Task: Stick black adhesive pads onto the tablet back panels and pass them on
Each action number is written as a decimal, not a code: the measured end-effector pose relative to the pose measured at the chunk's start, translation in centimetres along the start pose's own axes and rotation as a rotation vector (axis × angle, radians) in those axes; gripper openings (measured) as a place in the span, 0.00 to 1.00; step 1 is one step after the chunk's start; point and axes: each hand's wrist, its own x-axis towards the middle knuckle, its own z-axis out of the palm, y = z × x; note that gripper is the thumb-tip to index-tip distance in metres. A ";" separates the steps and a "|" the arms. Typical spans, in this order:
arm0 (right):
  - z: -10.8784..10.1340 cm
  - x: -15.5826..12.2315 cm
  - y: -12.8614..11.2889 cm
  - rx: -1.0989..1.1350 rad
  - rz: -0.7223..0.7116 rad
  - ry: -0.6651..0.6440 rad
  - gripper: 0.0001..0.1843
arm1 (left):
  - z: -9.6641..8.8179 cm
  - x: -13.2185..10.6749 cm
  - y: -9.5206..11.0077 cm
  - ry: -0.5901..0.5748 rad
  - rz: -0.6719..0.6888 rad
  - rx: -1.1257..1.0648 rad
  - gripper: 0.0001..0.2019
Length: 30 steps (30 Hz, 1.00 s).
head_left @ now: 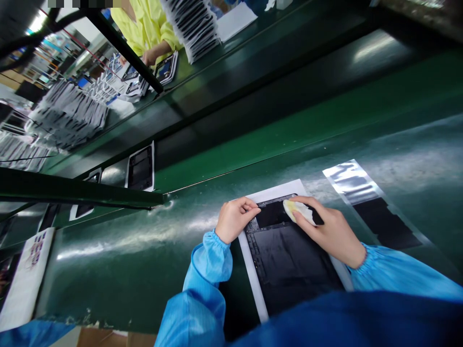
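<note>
A: Hands?
B: Pinching panel (289,260) corner at 10 o'clock with left hand (235,219); holding cloth (297,210) pressed at 12 o'clock with right hand (331,231).
A: Panel where?
B: On sheet (249,270) on desk (126,250); bag (365,193) at 3 o'clock.
A: Progress?
B: Probably early; cloth only at top edge.

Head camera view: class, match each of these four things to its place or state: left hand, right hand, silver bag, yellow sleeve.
Column one:
1 left hand
2 right hand
3 silver bag
4 yellow sleeve

Column two:
A lies on the green surface, right of the dark panel
B presses a pale cloth on that panel
C far side, top left
D grips that panel's upper left corner

Pairs: 1-D; 2-B; 3-A; 4-C.
</note>
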 end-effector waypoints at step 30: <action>-0.1 0.0 -0.1 0.013 0.034 0.000 0.14 | 0.0 0.0 0.1 0.006 0.012 0.069 0.03</action>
